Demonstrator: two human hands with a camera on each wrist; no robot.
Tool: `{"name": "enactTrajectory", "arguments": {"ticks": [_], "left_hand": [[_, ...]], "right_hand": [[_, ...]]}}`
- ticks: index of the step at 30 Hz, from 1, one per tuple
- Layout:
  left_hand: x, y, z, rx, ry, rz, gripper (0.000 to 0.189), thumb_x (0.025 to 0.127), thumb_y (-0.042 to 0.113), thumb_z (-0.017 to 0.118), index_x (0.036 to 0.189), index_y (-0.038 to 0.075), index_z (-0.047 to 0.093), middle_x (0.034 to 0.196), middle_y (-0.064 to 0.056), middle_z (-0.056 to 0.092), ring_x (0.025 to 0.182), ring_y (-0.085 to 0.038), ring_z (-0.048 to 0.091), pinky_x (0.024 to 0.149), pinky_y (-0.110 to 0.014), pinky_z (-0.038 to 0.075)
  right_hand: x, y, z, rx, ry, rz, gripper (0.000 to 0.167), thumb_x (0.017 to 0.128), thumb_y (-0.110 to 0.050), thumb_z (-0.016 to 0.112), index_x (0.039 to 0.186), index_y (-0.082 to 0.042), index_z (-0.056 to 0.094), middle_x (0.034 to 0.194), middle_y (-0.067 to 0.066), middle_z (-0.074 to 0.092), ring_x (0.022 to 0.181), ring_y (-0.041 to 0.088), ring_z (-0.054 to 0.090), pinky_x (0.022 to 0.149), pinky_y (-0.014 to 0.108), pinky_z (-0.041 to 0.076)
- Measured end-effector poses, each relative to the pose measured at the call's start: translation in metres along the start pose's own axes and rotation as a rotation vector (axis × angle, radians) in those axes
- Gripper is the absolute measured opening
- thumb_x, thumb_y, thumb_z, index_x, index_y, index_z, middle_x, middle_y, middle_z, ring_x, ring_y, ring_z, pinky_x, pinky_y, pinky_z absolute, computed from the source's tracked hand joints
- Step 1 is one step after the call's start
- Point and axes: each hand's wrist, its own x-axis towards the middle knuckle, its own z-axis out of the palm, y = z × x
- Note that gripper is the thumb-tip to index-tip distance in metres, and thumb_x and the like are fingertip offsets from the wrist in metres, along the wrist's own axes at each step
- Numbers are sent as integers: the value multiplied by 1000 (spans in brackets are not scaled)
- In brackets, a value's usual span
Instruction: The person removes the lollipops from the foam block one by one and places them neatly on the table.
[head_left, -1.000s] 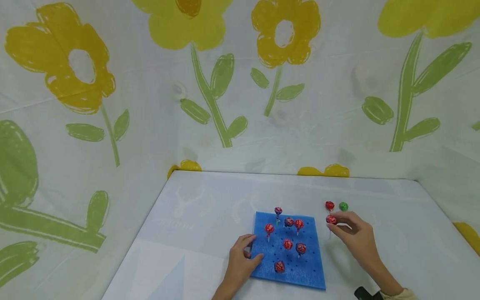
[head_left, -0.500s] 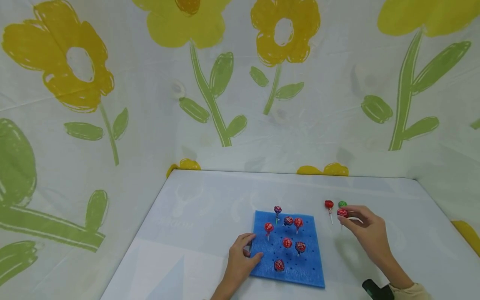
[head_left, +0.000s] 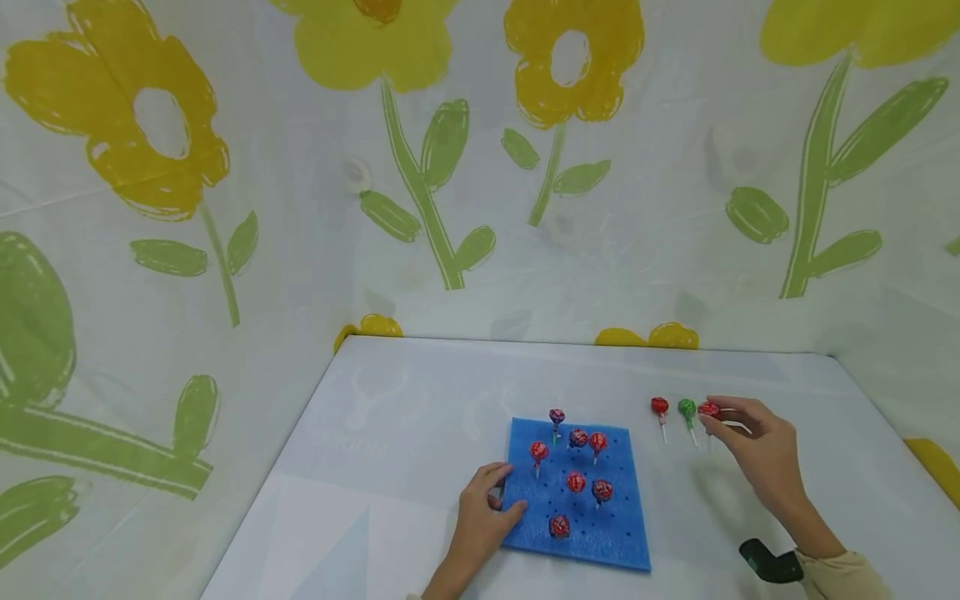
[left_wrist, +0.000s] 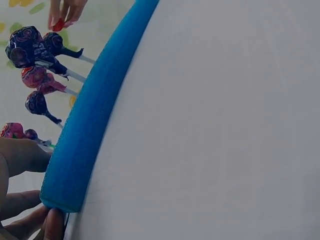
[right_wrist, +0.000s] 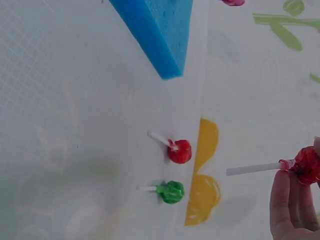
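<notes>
Red lollipop [head_left: 708, 409] is pinched between the thumb and fingertips of your right hand [head_left: 765, 454], just beside the loose green lollipop [head_left: 687, 407]. Your left hand [head_left: 480, 521] grips the edge of the blue foam board [head_left: 615, 542]. You seem to be setting the sweet down in that row; next probably calls for lowering its stick and loosening the pinch. Fingertips partly cover its head; you can't tell whether the stick touches the table.
</notes>
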Motion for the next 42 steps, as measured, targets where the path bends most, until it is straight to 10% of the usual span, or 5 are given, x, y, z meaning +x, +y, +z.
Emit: {"name": "enactTrajectory", "arguments": {"ticks": [17, 42], "left_hand": [[-1, 1, -2, 4, 3, 14, 50, 75, 15, 79, 120, 1, 62, 120, -8, 57, 86, -14, 53, 67, -23, 48], [1, 0, 1, 22, -7, -18, 49, 77, 16, 77, 121, 3, 62, 121, -6, 57, 84, -9, 52, 68, -21, 47]], "right_hand": [[18, 15, -14, -54, -11, 91, 39, 88, -20, 67, 118, 4, 59, 95, -20, 59, 80, -8, 56, 69, 6, 43], [52, 55, -11, -178, -104, 247, 46, 91, -33, 62, 117, 5, 60, 108, 23, 61, 70, 1, 57, 60, 15, 45]]}}
